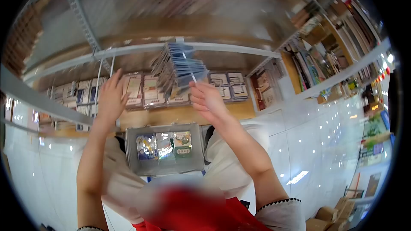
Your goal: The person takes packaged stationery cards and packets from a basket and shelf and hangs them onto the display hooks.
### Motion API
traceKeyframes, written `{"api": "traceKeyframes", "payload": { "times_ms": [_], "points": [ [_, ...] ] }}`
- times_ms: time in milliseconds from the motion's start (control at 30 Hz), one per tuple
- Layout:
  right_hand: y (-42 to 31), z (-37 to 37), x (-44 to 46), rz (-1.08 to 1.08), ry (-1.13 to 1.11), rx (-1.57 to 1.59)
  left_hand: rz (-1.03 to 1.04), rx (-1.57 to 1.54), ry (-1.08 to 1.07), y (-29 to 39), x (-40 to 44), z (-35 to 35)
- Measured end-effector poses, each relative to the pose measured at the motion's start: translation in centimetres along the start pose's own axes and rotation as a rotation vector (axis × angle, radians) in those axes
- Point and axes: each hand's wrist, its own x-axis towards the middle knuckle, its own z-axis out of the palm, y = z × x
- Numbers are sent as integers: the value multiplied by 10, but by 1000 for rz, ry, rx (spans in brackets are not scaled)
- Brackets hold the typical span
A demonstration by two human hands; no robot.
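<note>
A thick bunch of blue-edged flat packets [186,66] hangs at the shelf's front rail, with a thin white rod [194,78] showing across it. My right hand [208,102] is closed at the lower end of this rod, fingertips pinched together. My left hand [112,98] is open with its fingers apart, beside a row of packs [153,90] on the shelf. It seems to hold nothing. Below and between my arms, a grey bin [195,150] holds several shiny colourful packs [166,145].
The wooden shelf board [171,113] carries more packs on both sides. Metal rails and an upright [81,17] frame the rack. On the right stand a bookshelf [295,75] and cardboard boxes [325,214] on the tiled floor [295,145].
</note>
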Motion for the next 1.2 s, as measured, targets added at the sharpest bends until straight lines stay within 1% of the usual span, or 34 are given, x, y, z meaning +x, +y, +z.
{"api": "traceKeyframes", "payload": {
  "times_ms": [67, 100, 133, 233, 333, 433, 467, 500, 567, 667, 767, 867, 900, 933, 967, 1000, 1033, 1067, 1100, 1133, 1200],
  "points": [
    [-9, -20, -4, 12, -30, 41, -85, -63, 56, -33, -1, 24],
    [-24, -30, -23, -37, -18, 49, -97, -61, 83, -32, 5, 8],
    [-38, -46, -40, -44, 39, 0, -146, -133, 89, -26, 1, 26],
    [-63, -80, -56, -100, 132, -42, -203, -187, 100, -53, 4, 55],
    [-84, -129, -62, -179, 225, -84, -299, -441, 76, -60, 11, 65],
    [-108, -177, -56, -261, 341, -120, -678, -982, 60, -60, 21, 63],
    [-116, -191, -56, -276, 387, -132, -757, -1050, 100, -68, 21, 69],
    [-122, -201, -56, -273, 368, -139, -827, -1242, 157, -83, 23, 79],
    [-136, -219, -54, -267, 323, -162, -773, -1474, 17, -99, 23, 77],
    [-150, -238, -49, -166, 328, -206, -918, -1511, 39, -88, 27, 69],
    [-163, -258, -49, -57, 317, -251, -907, -1648, 95, -94, 23, 77],
    [-157, -286, -43, 74, 259, -251, -881, -1815, 33, -87, 28, 60],
    [-155, -295, -38, 128, 226, -247, -810, -1853, -1, -75, 30, 55],
    [-161, -306, -48, 123, 223, -189, -733, -1832, -54, -65, 30, 47],
    [-166, -299, -37, 149, 166, -151, -579, -2022, -107, -64, 34, 62],
    [-164, -283, -39, 56, 289, -382, -602, -1978, -101, -42, 35, 56],
    [-156, -273, -37, -94, 509, -579, -618, -2014, -82, -15, 36, 44],
    [-152, -269, -34, -177, 708, -843, -650, -2025, -93, -4, 39, 47],
    [-139, -310, -16, -705, 874, -1398, -679, -2042, -115, 6, 42, 51],
    [-133, -241, -31, -644, 953, -1586, -728, -2050, -130, 14, 44, 47],
    [-115, -204, -23, -976, 881, -1642, -777, -2090, -159, 32, 51, 54]
  ]
}}
